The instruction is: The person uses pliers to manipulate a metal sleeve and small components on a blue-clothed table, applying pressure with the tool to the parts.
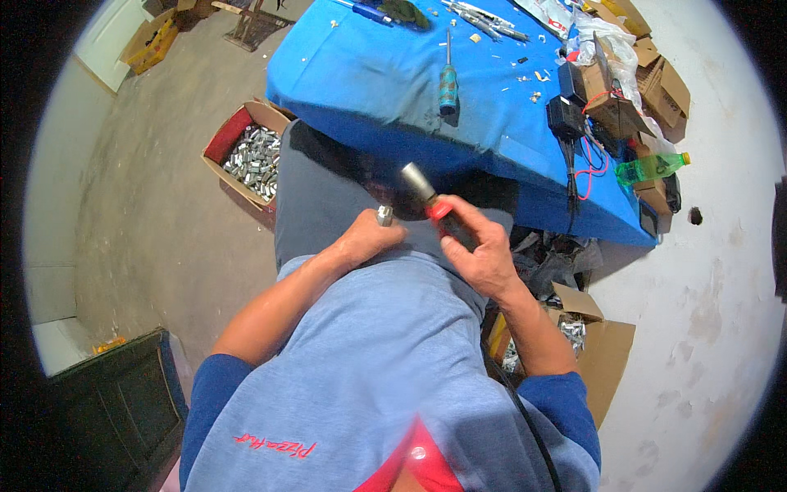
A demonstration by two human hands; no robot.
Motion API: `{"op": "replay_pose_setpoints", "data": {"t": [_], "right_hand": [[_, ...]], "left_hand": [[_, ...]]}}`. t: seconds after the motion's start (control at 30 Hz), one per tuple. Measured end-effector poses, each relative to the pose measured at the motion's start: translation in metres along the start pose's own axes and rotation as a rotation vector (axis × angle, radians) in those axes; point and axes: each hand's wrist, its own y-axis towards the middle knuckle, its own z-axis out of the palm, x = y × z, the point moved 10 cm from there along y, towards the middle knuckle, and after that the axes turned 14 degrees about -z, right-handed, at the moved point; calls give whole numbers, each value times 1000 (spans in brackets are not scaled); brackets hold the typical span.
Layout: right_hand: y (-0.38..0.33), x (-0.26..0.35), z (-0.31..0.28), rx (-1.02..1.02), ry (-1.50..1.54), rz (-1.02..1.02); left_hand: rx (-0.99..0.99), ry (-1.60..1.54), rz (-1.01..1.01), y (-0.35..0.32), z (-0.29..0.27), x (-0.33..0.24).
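Over my lap, my left hand (370,238) is closed around a small shiny metal cylinder (384,215), whose end pokes up above the fist. My right hand (482,252) grips a tool with a black and red handle (452,223). A thick, silvery round metal head (418,181) forms its far end, pointing up and left. The metal head and the small cylinder are apart. Slight blur hides whether the tool's end is hollow. Beyond both hands lies the edge of a blue-covered table (361,82).
Left of my legs stands a cardboard box (215,148) of small metal cylinders (254,160). On the table lie a screwdriver (448,88), black power adapters (564,117) with cables and a green bottle (652,168). An open carton (607,357) sits by my right elbow.
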Motion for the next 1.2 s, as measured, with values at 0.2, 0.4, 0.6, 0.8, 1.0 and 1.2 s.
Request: {"op": "replay_pose_setpoints", "data": {"t": [0.2,0.4,0.6,0.8,1.0,1.2], "right_hand": [[-9,2,-5,-92,22,-39],[-7,-12,16,187,-43,143],[-14,-20,24,361,6,330],[14,11,-52,-233,85,38],[73,-59,-146,-415,-747,168],[77,-40,-115,-547,-1142,-269]], "left_hand": [[2,-45,-43,-4,2,-1],[-24,-105,38,-7,0,-2],[-1,44,-29,-10,-2,-6],[-65,38,26,-12,-9,-8],[-40,55,76,-20,-2,-20],[-22,70,110,-22,-2,-20]]}}
